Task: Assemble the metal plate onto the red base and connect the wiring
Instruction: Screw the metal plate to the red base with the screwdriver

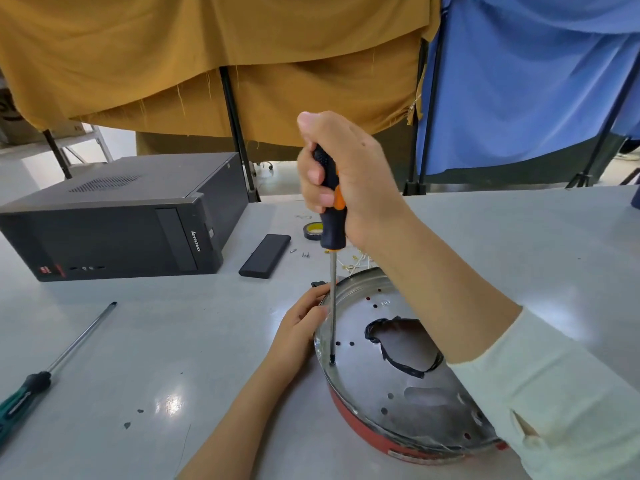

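I am fastening the round silver metal plate [388, 344] onto the red round base [360, 422], my right hand [346, 181] curled around the black-and-orange screwdriver [330, 216], its tip at the plate's left edge. My left hand [299, 327] rests against the rim, fingers curved, just beside the shaft. Next, I judge, comes steady downward turning (wiring not yet joined).

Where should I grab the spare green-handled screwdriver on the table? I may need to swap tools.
Take the spare screwdriver by its green-and-black handle, at the near left end, coming from above with the left hand. It lies flat on the table, with its thin shaft pointing away to the right. The handle looks thick enough for fingers to wrap round.
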